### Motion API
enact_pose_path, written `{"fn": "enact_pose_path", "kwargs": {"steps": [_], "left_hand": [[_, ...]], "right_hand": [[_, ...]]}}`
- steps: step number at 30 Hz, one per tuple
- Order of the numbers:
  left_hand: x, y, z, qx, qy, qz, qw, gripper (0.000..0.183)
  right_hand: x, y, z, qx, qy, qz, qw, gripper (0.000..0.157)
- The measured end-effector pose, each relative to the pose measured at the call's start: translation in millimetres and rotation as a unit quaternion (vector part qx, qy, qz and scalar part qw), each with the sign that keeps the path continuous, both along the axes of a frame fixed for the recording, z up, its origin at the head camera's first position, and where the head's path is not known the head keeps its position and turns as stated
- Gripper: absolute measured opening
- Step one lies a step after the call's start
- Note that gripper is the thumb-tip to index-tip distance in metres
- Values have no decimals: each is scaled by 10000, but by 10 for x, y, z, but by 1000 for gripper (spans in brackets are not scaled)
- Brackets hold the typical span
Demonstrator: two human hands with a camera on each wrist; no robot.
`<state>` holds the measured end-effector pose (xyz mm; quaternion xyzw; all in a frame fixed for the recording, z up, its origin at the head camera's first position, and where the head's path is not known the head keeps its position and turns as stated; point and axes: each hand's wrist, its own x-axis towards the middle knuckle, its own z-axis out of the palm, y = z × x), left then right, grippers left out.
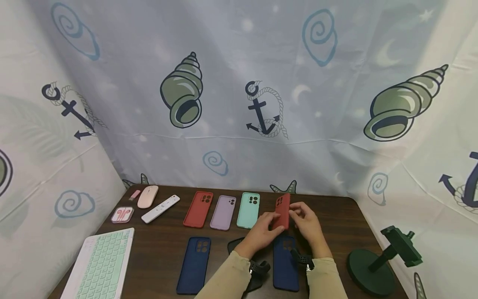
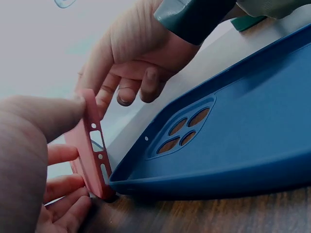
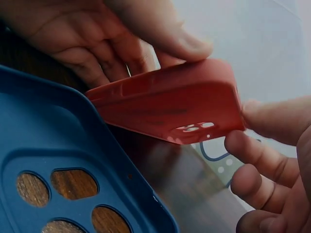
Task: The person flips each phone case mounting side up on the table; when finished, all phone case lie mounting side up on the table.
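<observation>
A red phone case [image 1: 282, 209] stands tilted on its edge above the table, between both hands. My left hand [image 1: 261, 232] grips its lower left side, thumb across one edge and fingers behind. At the case's right edge, my right hand [image 1: 308, 222] pinches it between thumb and index finger [image 3: 257, 148]; the other fingers curl loosely. The red case shows its camera holes and hollow inside in the right wrist view. Just in front of the hands lies a blue phone case [image 2: 243, 126], hollow side up. A black case [image 1: 255, 284] is partly hidden under my left forearm.
Behind lie a second red case [image 1: 198, 209], a purple case [image 1: 223, 212] and a mint case [image 1: 248, 210]. Another blue case [image 1: 193, 265] lies nearer. Left are a keyboard [image 1: 101, 263], remote [image 1: 160, 209], mouse [image 1: 147, 197] and earphone box [image 1: 122, 214]. A green stand [image 1: 371, 272] is right.
</observation>
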<state>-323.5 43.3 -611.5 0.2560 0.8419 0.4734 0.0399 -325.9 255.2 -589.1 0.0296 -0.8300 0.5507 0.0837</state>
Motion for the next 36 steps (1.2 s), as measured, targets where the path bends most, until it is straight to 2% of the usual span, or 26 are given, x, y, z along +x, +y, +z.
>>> {"fn": "enact_pose_path", "kwargs": {"steps": [8,12,16,20,24,30,33,36], "left_hand": [[5,-11,3,323,-266,-43,9991,69],[2,-14,12,300,-53,-161,9994,73],[10,-18,40,156,221,-261,9993,69],[24,-15,60,108,273,-273,9992,64],[31,-7,77,275,182,-250,9991,62],[12,1,34,535,42,-269,9982,58],[-6,4,7,639,43,-224,9977,56],[-12,6,14,670,50,-110,9977,56]], "right_hand": [[-29,-29,-15,-5,-19,422,9991,40],[-37,-47,-29,66,-62,541,9985,44],[-26,-60,-27,135,-98,552,9983,44],[-8,-65,-11,96,-98,590,9982,45],[0,-63,-6,174,-146,465,9987,42],[3,-51,-67,944,-688,42,9931,33],[-1,-53,-89,1176,-897,51,9890,33],[-5,-63,-86,1197,-1006,68,9877,34]]}}
